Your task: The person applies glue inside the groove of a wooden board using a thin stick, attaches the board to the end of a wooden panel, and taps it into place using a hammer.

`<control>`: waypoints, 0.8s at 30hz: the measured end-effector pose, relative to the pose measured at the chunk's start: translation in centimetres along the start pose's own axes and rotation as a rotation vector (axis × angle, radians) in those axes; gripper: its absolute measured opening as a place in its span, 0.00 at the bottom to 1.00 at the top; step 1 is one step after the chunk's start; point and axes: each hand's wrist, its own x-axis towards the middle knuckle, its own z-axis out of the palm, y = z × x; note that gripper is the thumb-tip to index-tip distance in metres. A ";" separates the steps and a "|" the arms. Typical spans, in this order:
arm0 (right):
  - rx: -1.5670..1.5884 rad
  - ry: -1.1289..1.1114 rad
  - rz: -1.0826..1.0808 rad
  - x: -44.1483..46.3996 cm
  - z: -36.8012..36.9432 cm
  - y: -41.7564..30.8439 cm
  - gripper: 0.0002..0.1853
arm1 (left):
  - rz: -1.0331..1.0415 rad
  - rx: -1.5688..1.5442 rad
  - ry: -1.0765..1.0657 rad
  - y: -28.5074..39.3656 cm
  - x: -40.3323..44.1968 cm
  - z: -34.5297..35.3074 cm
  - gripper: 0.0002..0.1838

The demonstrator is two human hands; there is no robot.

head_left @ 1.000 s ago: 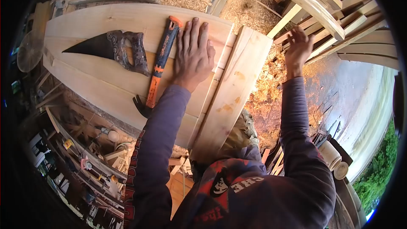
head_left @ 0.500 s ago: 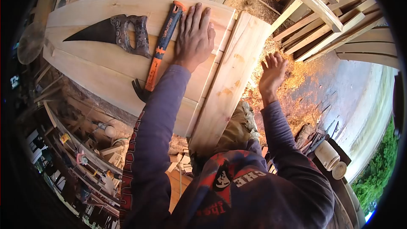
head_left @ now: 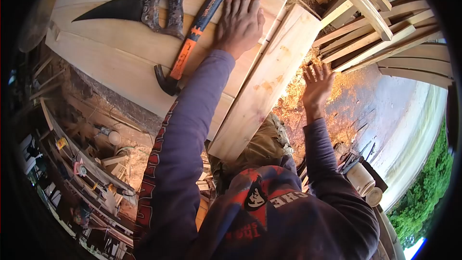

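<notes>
Beside the hammer [head_left: 196, 31] — left hand [head_left: 239, 25] flat on pale boards [head_left: 108, 58].

A workshop surrounds the scene, seen from above through a strongly curved wide view. Bright, warm light falls on the ground at centre right, where golden wood shavings [head_left: 292, 84] lie scattered. Beyond them spreads a smooth, pale grey surface [head_left: 385, 103], streaked white towards its outer edge. At upper right, long wooden strips [head_left: 370, 43] lie piled at angles, beside wide, pale planks [head_left: 416, 63]. At lower right stands a whitish tub [head_left: 360, 178], with daylit green foliage [head_left: 421, 183] farther out. The lower left is dimmer, crowded with small wood pieces [head_left: 117, 167] and blurred clutter [head_left: 94, 207].
</notes>
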 end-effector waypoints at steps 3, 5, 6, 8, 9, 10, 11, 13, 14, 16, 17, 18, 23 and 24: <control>-0.060 0.046 -0.131 6.0 -0.1 -3.4 0.44 | -0.020 0.021 0.019 0.2 0.0 0.2 0.26; -0.044 -0.034 -0.192 6.2 8.7 -4.8 0.42 | -0.021 -0.005 0.050 0.4 0.1 0.0 0.25; -0.122 -0.148 -0.286 7.3 9.2 -3.9 0.39 | -0.019 0.010 0.046 0.4 0.2 -0.1 0.26; -0.174 -0.202 -0.322 7.5 9.6 -2.0 0.38 | 0.005 0.020 0.034 0.2 0.4 -0.1 0.26; -0.165 -0.155 -0.257 6.6 9.5 -1.5 0.39 | 0.000 0.025 0.038 0.1 0.4 0.1 0.26; -0.056 -0.268 -0.199 6.2 8.9 -2.3 0.41 | 0.001 0.019 0.030 0.2 0.0 0.1 0.27; -0.009 -0.243 -0.172 7.8 7.1 -2.8 0.42 | -0.019 -0.008 -0.022 0.1 -0.1 0.1 0.27; -0.005 -0.031 -0.200 9.6 4.4 -5.4 0.41 | -0.023 -0.010 -0.041 0.3 0.0 -0.1 0.27; -0.023 -0.001 -0.229 12.4 1.4 -6.0 0.41 | -0.006 -0.023 -0.033 0.4 0.2 -0.1 0.27; -0.093 0.060 -0.290 15.8 -1.2 -7.5 0.38 | -0.030 0.000 -0.076 0.5 0.3 -0.2 0.27; -0.097 0.049 -0.295 17.1 0.2 -7.2 0.37 | -0.027 -0.007 -0.074 0.7 0.1 -0.3 0.27; -0.098 0.038 -0.296 16.8 3.8 -6.6 0.36 | -0.037 0.001 -0.089 0.9 0.1 -0.5 0.27; 0.027 -0.371 -0.025 13.0 12.6 -3.7 0.33 | -0.019 0.046 -0.127 1.0 0.7 -0.8 0.28; 0.034 -0.350 -0.023 12.3 12.4 -3.9 0.35 | -0.029 0.025 -0.141 1.0 0.8 -0.9 0.28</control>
